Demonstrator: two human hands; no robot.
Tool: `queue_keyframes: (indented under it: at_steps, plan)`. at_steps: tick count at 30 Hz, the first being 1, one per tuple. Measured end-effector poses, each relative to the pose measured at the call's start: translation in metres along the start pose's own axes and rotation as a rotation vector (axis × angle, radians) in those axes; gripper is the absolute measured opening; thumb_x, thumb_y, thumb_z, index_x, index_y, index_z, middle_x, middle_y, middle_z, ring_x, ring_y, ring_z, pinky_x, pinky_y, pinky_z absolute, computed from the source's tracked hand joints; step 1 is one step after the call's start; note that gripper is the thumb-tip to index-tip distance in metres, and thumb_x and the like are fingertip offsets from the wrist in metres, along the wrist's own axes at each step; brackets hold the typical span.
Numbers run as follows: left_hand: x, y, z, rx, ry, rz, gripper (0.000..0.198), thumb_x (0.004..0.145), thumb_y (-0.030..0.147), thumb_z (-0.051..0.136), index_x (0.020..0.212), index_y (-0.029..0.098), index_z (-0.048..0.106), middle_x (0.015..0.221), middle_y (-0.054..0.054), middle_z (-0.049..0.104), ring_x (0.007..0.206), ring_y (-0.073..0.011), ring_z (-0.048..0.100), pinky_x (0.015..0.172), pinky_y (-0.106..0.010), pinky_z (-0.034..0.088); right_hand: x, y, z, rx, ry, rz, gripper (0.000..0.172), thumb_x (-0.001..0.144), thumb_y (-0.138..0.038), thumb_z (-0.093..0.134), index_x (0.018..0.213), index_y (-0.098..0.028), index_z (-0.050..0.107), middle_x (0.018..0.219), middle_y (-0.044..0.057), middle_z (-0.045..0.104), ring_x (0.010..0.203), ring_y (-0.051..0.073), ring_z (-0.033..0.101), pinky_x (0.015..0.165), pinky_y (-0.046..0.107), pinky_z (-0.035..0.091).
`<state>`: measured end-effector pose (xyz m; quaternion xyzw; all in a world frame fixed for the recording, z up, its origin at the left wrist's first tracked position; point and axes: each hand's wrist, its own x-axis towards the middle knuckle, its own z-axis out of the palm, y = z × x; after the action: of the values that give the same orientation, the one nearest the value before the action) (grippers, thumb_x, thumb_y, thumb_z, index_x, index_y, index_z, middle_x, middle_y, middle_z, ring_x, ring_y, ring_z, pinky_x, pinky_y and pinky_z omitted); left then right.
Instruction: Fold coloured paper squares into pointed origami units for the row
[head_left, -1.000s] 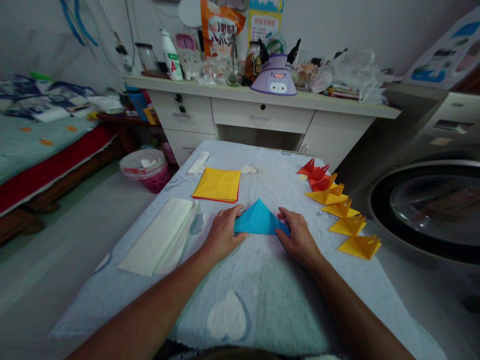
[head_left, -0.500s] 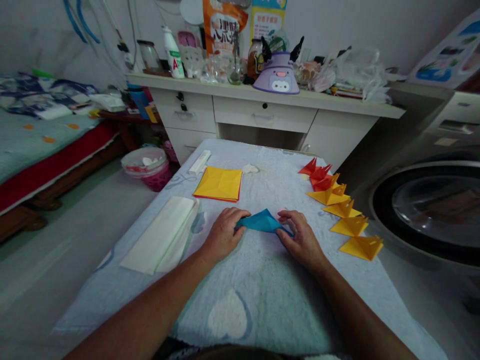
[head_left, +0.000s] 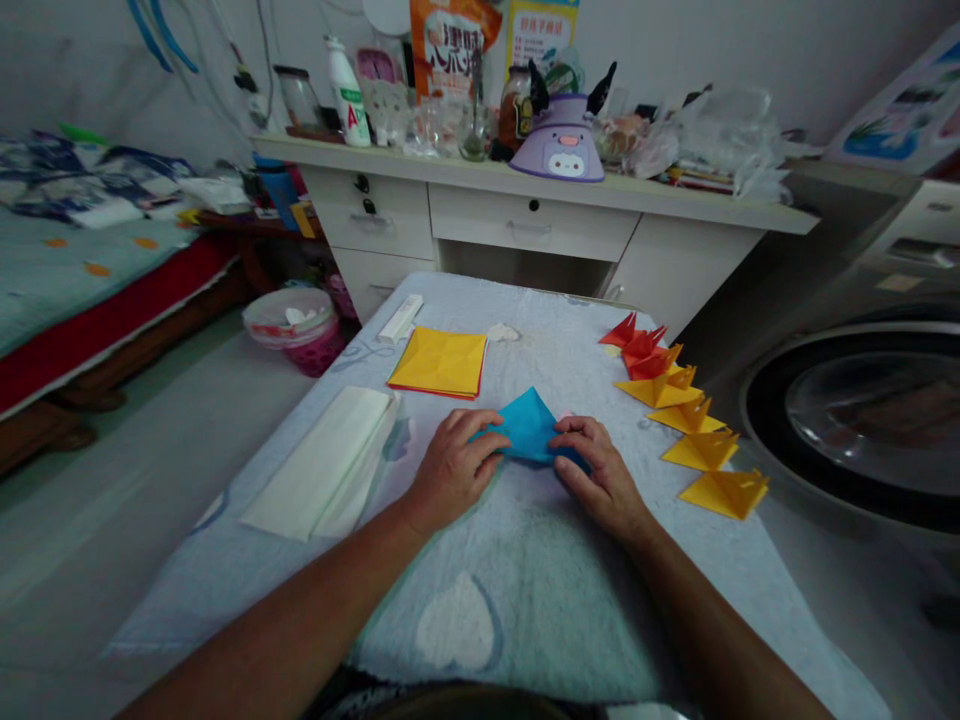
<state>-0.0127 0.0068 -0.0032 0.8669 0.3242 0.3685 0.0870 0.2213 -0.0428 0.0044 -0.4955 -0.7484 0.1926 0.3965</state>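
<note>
A blue sheet of origami paper [head_left: 531,425], folded to a point at the top, lies between my hands at the middle of the table. My left hand [head_left: 457,455] is closed on its left corner, with the fingers over the paper. At the right corner, my right hand [head_left: 600,475] holds the paper between thumb and fingers. The fingers partly hide both side corners. Beyond my left hand sits a stack of yellow and red square paper [head_left: 441,360]. Folded yellow figures [head_left: 701,450] and red figures [head_left: 643,352] stand in a row along the right side.
A folded white cloth or paper [head_left: 326,465] lies left of my arm, and a small white box [head_left: 401,318] near the far left edge. Behind the table [head_left: 450,540] stands a cluttered white desk [head_left: 525,225]. A washing machine [head_left: 870,400] is at the right, a pink bin [head_left: 311,345] at the left.
The blue paper has tilted up and shows a broader face with a higher peak. My left fingers have moved further over it. The view has shifted slightly.
</note>
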Motion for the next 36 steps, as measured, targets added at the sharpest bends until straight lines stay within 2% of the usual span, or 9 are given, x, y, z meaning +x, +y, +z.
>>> queue_keyframes:
  at_steps: [4, 8, 12, 15, 19, 23, 27, 31, 36]
  plan:
    - [-0.003, 0.003, -0.001, 0.134, -0.006, 0.130, 0.017, 0.088, 0.010, 0.054, 0.087, 0.021, 0.067, 0.109, -0.003, 0.067, 0.088, -0.0192, 0.053, 0.076, -0.033, 0.047, 0.000, 0.001, -0.001, 0.071, 0.037, 0.059, 0.027, 0.096, -0.034, 0.041, 0.105, -0.025, 0.065, 0.120, 0.008, 0.055, 0.118, 0.025, 0.050, 0.104, 0.044, 0.039]
    - [-0.008, 0.003, 0.000, 0.235, -0.069, 0.238, 0.017, 0.093, 0.017, 0.050, 0.089, 0.020, 0.066, 0.100, -0.003, 0.069, 0.078, -0.0161, 0.056, 0.069, -0.029, 0.047, 0.000, 0.009, 0.004, 0.040, 0.131, 0.179, 0.024, 0.091, -0.034, 0.051, 0.109, -0.023, 0.062, 0.128, 0.010, 0.050, 0.103, 0.022, 0.057, 0.084, 0.036, 0.050]
    - [-0.009, 0.000, 0.003, 0.187, -0.055, 0.233, 0.019, 0.093, 0.013, 0.047, 0.094, 0.019, 0.065, 0.100, -0.004, 0.069, 0.082, -0.0152, 0.063, 0.074, -0.029, 0.051, 0.000, 0.018, 0.009, -0.002, 0.085, 0.209, 0.017, 0.088, -0.028, 0.052, 0.100, -0.020, 0.062, 0.098, 0.007, 0.063, 0.079, 0.018, 0.059, 0.072, 0.032, 0.050]
    - [-0.008, 0.000, 0.001, 0.120, -0.049, 0.175, 0.022, 0.087, 0.007, 0.049, 0.099, 0.018, 0.064, 0.110, -0.008, 0.067, 0.094, -0.0189, 0.064, 0.083, -0.033, 0.054, 0.000, 0.018, 0.008, -0.011, 0.102, 0.221, 0.015, 0.089, -0.025, 0.050, 0.096, -0.020, 0.063, 0.084, 0.004, 0.064, 0.073, 0.017, 0.059, 0.068, 0.030, 0.048]
    - [-0.006, 0.002, -0.003, 0.039, -0.127, 0.079, 0.027, 0.081, 0.013, 0.060, 0.108, 0.017, 0.061, 0.120, -0.012, 0.061, 0.108, -0.0239, 0.061, 0.091, -0.039, 0.054, 0.000, 0.015, 0.001, -0.021, 0.227, 0.215, 0.015, 0.088, -0.024, 0.051, 0.095, -0.020, 0.064, 0.087, 0.003, 0.064, 0.076, 0.017, 0.060, 0.069, 0.029, 0.048]
    - [-0.006, 0.001, -0.003, -0.018, -0.187, 0.034, 0.017, 0.085, 0.023, 0.063, 0.101, 0.019, 0.063, 0.125, -0.011, 0.057, 0.110, -0.0235, 0.060, 0.095, -0.039, 0.053, -0.001, 0.012, -0.003, 0.010, 0.282, 0.243, 0.014, 0.087, -0.025, 0.054, 0.095, -0.020, 0.064, 0.084, 0.003, 0.063, 0.072, 0.016, 0.059, 0.066, 0.028, 0.047]
    - [-0.007, -0.002, 0.001, -0.022, -0.204, 0.017, 0.009, 0.088, 0.020, 0.058, 0.091, 0.019, 0.066, 0.119, -0.010, 0.060, 0.107, -0.0219, 0.062, 0.093, -0.038, 0.053, -0.002, 0.012, -0.002, 0.032, 0.252, 0.261, 0.013, 0.086, -0.028, 0.055, 0.091, -0.020, 0.063, 0.080, 0.002, 0.062, 0.072, 0.016, 0.060, 0.065, 0.028, 0.048]
    - [-0.008, -0.006, 0.003, -0.008, -0.202, -0.045, 0.008, 0.085, 0.015, 0.060, 0.085, 0.019, 0.068, 0.119, -0.008, 0.060, 0.108, -0.0227, 0.061, 0.095, -0.040, 0.052, -0.001, 0.018, -0.001, -0.086, 0.186, 0.271, 0.014, 0.086, -0.028, 0.053, 0.089, -0.019, 0.064, 0.081, 0.004, 0.063, 0.073, 0.018, 0.059, 0.067, 0.031, 0.048]
    - [-0.006, -0.008, 0.002, 0.021, -0.214, -0.057, 0.008, 0.079, 0.013, 0.066, 0.080, 0.021, 0.070, 0.119, -0.008, 0.060, 0.120, -0.0264, 0.051, 0.104, -0.046, 0.044, -0.003, 0.020, -0.005, -0.372, 0.079, 0.178, 0.019, 0.086, -0.033, 0.057, 0.092, -0.019, 0.068, 0.109, 0.012, 0.061, 0.104, 0.029, 0.055, 0.092, 0.048, 0.043]
